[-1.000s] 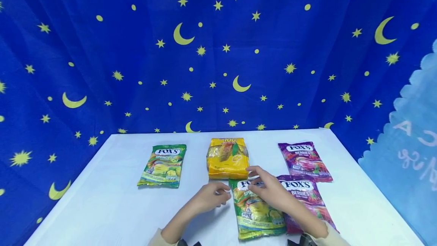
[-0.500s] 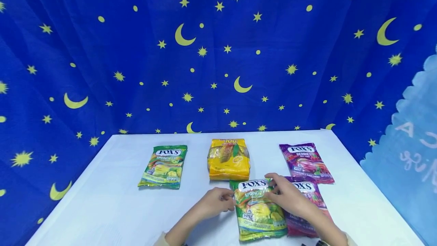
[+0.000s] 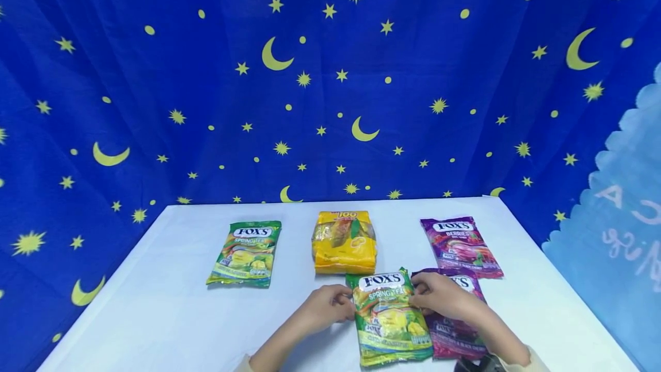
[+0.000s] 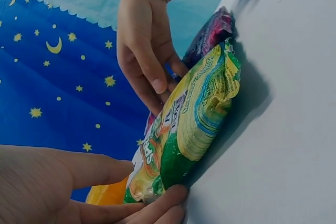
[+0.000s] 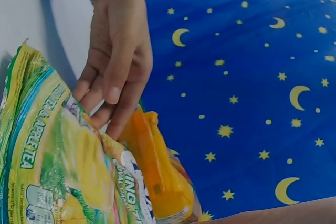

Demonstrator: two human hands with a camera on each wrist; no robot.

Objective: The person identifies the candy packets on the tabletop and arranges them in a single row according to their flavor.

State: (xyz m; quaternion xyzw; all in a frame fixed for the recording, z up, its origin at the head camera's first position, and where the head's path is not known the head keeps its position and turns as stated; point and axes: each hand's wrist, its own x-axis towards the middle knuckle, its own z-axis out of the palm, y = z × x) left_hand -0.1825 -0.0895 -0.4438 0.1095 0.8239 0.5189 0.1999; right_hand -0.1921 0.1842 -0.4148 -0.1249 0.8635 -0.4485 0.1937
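Observation:
A green Fox's Spring Tea candy bag [image 3: 384, 326] lies face up at the front of the table. My left hand [image 3: 327, 306] holds its upper left edge, with thumb above and fingers low at the side in the left wrist view. At the opposite edge my right hand [image 3: 446, 297] grips the bag with bent fingers, partly covering a purple Fox's Berries candy bag [image 3: 457, 340]. This purple bag lies directly to the right of the green one. Just behind the green bag's top sits a yellow candy bag [image 3: 343, 245].
Another green Spring Tea bag [image 3: 245, 254] lies at the back left of the white table [image 3: 170, 314]. A second purple Berries bag [image 3: 462, 245] is at the back right. A blue moon-and-star curtain [image 3: 320, 85] hangs behind the table.
My right hand has come off the green bag's label to its right edge. My left hand has moved right to the left edge. The front purple bag's lower end has swung leftward.

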